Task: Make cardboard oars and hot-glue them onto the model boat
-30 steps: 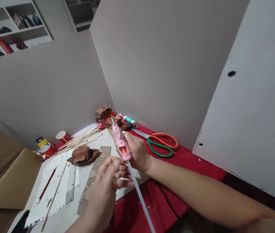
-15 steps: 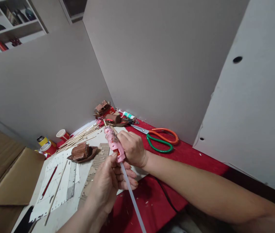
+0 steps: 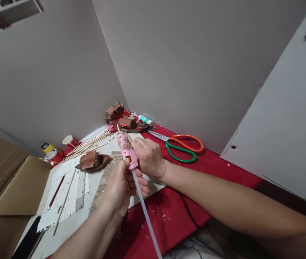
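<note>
A pink hot glue gun points away from me, its metal nozzle toward the far corner. My right hand is closed around its handle, which the fingers hide. My left hand holds the rear of the gun from below, thumb at the opening there and fingers curled beneath. A long translucent glue stick sticks out of the back and runs down toward me. Left of the hands, a small brown model boat rests on the white board, beside a strip of corrugated cardboard.
Orange-and-green-handled scissors lie on the red tabletop at right. Two more model boats stand in the far corner near thin sticks. Paper cups, a ruler, a red pencil and a cardboard box are left.
The view has tilted down and shifted slightly, so the shelf is mostly out of frame. Both hands keep hold of the glue gun in nearly the same pose.
</note>
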### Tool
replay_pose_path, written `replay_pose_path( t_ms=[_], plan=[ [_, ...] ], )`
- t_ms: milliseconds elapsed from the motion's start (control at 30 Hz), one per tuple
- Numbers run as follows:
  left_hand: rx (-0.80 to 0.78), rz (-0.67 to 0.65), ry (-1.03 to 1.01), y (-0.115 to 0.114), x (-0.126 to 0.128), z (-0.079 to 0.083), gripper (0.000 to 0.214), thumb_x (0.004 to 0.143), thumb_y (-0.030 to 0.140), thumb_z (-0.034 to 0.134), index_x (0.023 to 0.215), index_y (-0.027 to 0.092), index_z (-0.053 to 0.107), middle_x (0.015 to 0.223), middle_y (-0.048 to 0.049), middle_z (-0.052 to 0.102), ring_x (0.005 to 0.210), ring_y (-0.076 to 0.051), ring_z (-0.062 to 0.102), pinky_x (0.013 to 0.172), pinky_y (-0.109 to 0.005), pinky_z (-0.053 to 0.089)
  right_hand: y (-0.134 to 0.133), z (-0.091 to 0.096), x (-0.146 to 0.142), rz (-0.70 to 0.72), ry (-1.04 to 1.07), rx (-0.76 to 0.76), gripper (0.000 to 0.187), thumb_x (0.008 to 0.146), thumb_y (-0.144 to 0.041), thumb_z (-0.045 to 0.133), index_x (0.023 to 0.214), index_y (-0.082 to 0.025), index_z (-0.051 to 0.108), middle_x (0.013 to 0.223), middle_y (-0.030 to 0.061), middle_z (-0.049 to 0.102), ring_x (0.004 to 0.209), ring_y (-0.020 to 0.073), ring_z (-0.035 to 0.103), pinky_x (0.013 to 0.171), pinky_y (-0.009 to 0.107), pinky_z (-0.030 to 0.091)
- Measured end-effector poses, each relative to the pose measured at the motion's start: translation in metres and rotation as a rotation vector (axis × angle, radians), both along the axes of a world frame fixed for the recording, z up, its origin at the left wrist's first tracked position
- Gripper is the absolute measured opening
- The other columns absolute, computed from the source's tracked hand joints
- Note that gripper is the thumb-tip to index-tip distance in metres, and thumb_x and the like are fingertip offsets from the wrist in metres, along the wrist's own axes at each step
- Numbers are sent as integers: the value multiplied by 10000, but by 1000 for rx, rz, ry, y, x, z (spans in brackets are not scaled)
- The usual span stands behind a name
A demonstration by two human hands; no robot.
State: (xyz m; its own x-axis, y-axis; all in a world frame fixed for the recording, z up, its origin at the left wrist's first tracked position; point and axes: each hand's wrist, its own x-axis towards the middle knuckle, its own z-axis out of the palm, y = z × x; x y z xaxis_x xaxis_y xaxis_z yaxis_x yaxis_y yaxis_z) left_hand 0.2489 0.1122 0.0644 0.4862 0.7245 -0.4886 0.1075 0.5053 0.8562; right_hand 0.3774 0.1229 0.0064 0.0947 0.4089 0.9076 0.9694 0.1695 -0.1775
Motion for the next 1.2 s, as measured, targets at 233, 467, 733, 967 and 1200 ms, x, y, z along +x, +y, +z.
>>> replay_pose_path(
  t_ms=[233, 467, 733, 967, 1200],
  plan=[
    [-108, -126, -106, 2, -10, 9, 500, 916, 454, 334, 752, 96, 643, 612, -112, 686, 467, -170, 632, 520, -276, 527, -1, 2, 1, 2, 35, -50, 238, 911, -261, 405, 721, -184, 524, 676, 50, 547, 589, 188, 439, 563, 306, 290],
    [28, -193, -143, -14, -27, -6, 274, 794, 377, 668, 831, 105, 650, 707, -78, 712, 510, -119, 634, 537, -206, 492, 1, 1, 5, 15, 62, -71, 209, 870, -345, 425, 751, -194, 506, 698, 56, 551, 615, 202, 469, 561, 312, 296],
    [62, -176, -206, -15, -28, -8, 240, 774, 323, 709, 762, 91, 651, 610, -60, 684, 464, -102, 601, 508, -192, 458, 1, -1, 3, 30, 86, -51, 190, 879, -288, 408, 892, -157, 546, 746, 68, 569, 645, 210, 496, 566, 312, 324],
    [32, -178, -246, -13, -23, -2, 226, 760, 300, 715, 739, 83, 654, 573, -50, 663, 438, -97, 584, 488, -186, 460, 3, -3, 2, 18, 138, -45, 137, 863, -230, 385, 792, -193, 496, 717, 60, 559, 631, 204, 492, 563, 306, 327],
    [16, -156, -299, -12, -16, -1, 198, 763, 280, 707, 755, 88, 657, 580, -34, 651, 443, -89, 571, 500, -196, 476, 4, -1, 0, 40, 239, -117, 117, 842, -270, 433, 753, -206, 475, 698, 49, 548, 615, 203, 477, 539, 300, 300]
  ],
)
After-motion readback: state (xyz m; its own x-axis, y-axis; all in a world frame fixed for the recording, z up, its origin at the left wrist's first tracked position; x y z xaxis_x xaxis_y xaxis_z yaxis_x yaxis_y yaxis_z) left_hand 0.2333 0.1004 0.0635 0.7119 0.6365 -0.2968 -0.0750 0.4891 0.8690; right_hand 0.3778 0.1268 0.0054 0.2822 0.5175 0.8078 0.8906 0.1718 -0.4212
